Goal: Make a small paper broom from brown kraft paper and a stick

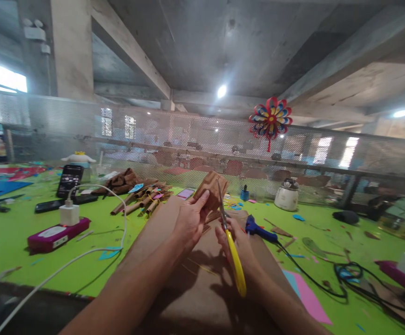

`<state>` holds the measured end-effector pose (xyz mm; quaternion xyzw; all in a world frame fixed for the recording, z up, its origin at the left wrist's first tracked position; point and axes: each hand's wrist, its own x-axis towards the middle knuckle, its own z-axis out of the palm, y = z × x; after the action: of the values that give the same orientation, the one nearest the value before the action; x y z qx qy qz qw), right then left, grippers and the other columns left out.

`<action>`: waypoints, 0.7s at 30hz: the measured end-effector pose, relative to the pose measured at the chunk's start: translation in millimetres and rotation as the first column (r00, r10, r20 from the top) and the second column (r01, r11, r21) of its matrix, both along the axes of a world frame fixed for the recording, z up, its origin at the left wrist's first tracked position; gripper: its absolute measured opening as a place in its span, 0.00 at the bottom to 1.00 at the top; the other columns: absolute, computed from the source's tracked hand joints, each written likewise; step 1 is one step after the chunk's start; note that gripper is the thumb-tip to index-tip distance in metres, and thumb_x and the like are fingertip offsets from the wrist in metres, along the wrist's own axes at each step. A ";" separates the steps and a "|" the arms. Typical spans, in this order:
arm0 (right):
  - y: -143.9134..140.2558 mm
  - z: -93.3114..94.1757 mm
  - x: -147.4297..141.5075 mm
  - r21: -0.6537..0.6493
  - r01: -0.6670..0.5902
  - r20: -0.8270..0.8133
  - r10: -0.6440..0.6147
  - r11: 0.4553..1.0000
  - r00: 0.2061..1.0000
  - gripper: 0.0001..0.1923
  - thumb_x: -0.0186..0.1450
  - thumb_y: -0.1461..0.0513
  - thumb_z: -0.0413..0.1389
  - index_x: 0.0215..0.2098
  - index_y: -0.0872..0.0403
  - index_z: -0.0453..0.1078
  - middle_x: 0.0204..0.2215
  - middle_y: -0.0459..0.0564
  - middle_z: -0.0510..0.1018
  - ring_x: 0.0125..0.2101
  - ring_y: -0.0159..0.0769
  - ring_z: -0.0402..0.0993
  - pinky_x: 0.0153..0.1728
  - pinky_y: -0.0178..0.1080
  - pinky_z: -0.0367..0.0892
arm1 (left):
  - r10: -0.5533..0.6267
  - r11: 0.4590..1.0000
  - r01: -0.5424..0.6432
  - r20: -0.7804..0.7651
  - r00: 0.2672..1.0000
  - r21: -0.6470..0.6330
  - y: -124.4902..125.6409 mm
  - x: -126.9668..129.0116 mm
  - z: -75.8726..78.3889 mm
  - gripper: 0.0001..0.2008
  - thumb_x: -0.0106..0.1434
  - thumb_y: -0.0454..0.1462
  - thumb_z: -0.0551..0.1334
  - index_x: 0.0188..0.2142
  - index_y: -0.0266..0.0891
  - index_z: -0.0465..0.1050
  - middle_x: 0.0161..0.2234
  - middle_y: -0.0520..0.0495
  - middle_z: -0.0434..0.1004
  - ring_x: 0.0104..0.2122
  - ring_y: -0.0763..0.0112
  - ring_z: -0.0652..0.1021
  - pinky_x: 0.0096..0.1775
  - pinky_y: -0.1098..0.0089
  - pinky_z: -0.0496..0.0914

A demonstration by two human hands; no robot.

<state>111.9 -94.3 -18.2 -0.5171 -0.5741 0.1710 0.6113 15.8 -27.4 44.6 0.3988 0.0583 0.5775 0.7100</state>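
Note:
In the middle of the head view, my left hand [192, 217] pinches a folded piece of brown paper [212, 188] with a wood-like grain, thumb on the near face. My right hand [239, 244] is wrapped round a pair of scissors [235, 260] with yellow handles. The blades point up and lie against the right part of the paper; whether they are cutting into it I cannot tell. Beneath both hands lies a large brown board or sheet [160, 242]. A blue glue gun [260, 230] rests just right of my right hand.
Rolled brown tubes [150, 200] lie back left, near a phone [70, 180] and a purple power strip [58, 235] with a white cable [124, 223]. Back right stand a small blue bottle [245, 193] and a white jar [286, 195]. Paper scraps litter the green table [104, 279].

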 end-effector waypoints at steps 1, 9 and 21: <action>-0.2 -0.1 0.0 -0.011 -0.004 -0.004 0.004 1.000 1.000 0.16 0.61 0.50 0.53 0.39 0.52 0.63 0.22 0.42 0.66 0.19 0.29 0.60 0.20 0.33 0.59 | 0.002 1.000 -0.002 0.002 1.000 -0.006 0.1 -0.1 0.0 0.09 0.54 0.29 0.64 0.36 0.35 0.76 0.38 0.45 0.80 0.40 0.65 0.77 0.47 0.66 0.69; -1.6 3.8 1.7 0.059 -0.010 0.071 0.005 0.998 0.997 0.16 0.60 0.51 0.53 0.39 0.54 0.65 0.23 0.44 0.68 0.24 0.33 0.64 0.25 0.34 0.61 | -0.009 0.998 0.010 0.014 1.000 -0.057 1.6 -0.8 -1.1 0.08 0.55 0.28 0.63 0.35 0.38 0.76 0.35 0.47 0.80 0.36 0.69 0.78 0.45 0.67 0.70; -1.3 -3.5 1.4 0.020 0.071 0.046 -0.072 0.997 0.996 0.18 0.59 0.48 0.53 0.37 0.53 0.66 0.22 0.44 0.68 0.19 0.30 0.62 0.18 0.32 0.59 | -0.001 0.999 0.001 0.014 1.000 -0.044 4.2 -1.5 -0.3 0.08 0.55 0.27 0.62 0.33 0.38 0.76 0.35 0.48 0.80 0.34 0.71 0.78 0.43 0.70 0.70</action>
<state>113.2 -95.6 -21.7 -0.5356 -0.5707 0.1317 0.6084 14.3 -23.2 44.3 0.3789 0.0658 0.5786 0.7193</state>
